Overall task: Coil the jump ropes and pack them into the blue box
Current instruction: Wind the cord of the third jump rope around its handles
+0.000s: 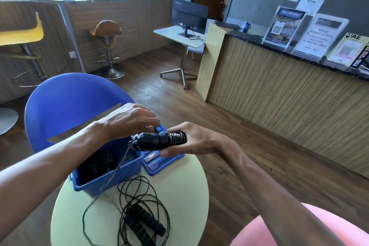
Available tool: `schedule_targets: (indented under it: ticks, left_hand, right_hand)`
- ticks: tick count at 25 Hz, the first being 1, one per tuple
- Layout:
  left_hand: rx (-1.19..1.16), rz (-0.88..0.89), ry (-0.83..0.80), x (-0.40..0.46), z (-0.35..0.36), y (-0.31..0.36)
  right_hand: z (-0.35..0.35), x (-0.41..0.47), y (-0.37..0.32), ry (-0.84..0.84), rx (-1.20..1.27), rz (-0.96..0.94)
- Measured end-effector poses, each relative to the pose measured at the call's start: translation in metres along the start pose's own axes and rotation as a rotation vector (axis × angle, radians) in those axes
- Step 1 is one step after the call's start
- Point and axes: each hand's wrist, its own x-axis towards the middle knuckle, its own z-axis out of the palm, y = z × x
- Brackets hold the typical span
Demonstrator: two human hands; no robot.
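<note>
From the head camera we see the right hand (194, 142) wrapped around a pair of black jump-rope handles (159, 141), held level above the round table (185, 183). The left hand (129, 120) hovers just beside the handles' far end, fingertips pinching a loop of thin cord (152, 128). A blurred strand of that rope (115, 170) hangs down from the handles across the front of the blue box (111, 180), which stands open on the table with dark handles already inside. We see the box's blue lid (159, 161) lying flat just to its right. In front of the box, 1 more jump rope (143, 223) lies loose on the table, its 2 green-and-black handles side by side amid slack loops of cord. A blue chair (65, 106) stands behind the table.
</note>
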Motion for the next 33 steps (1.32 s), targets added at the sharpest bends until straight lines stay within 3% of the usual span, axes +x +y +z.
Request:
schedule_targets:
  ticks: [5, 9, 11, 13, 15, 18, 20, 23, 25, 29, 33]
  left_hand:
    - [0.175, 0.116, 0.118, 0.018, -0.04, 0.016]
    - [0.156, 0.001, 0.047, 0.01, -0.051, 0.033]
    - [0.109, -0.155, 0.072, 0.003, -0.046, 0.041]
    - [-0.082, -0.4, 0.095, -0.001, -0.038, 0.054]
    - [-0.523, -0.629, 0.083, 0.001, -0.032, 0.073]
    - [-1.307, -0.851, 0.146, 0.008, -0.029, 0.086]
    - [-1.619, -0.884, 0.028, 0.01, -0.029, 0.08]
    - [-1.744, -0.722, -0.246, 0.016, -0.024, 0.07]
    - [-1.81, -0.622, -0.295, 0.024, -0.02, 0.067]
    - [-1.928, -0.577, -0.122, 0.039, -0.009, 0.071]
    - [-1.734, -0.738, 0.05, 0.041, 0.006, 0.086]
  right_hand:
    - [0.009, 0.011, 0.01, -0.039, -0.286, 0.171]
    - [0.015, 0.022, 0.031, 0.233, -0.651, 0.175]
    - [0.01, 0.026, 0.041, 0.392, -0.737, 0.15]
    - [0.007, 0.029, 0.048, 0.493, -0.753, 0.127]
    - [0.008, 0.032, 0.054, 0.594, -0.754, 0.111]
    - [0.008, 0.036, 0.057, 0.725, -0.77, 0.094]
    - [0.005, 0.039, 0.056, 0.782, -0.771, 0.059]
    - [-0.003, 0.042, 0.051, 0.899, -0.773, -0.056]
    - [-0.01, 0.045, 0.046, 0.95, -0.771, -0.11]
    - [-0.015, 0.046, 0.051, 0.958, -0.791, -0.075]
    - [-0.01, 0.041, 0.065, 0.924, -0.786, 0.045]
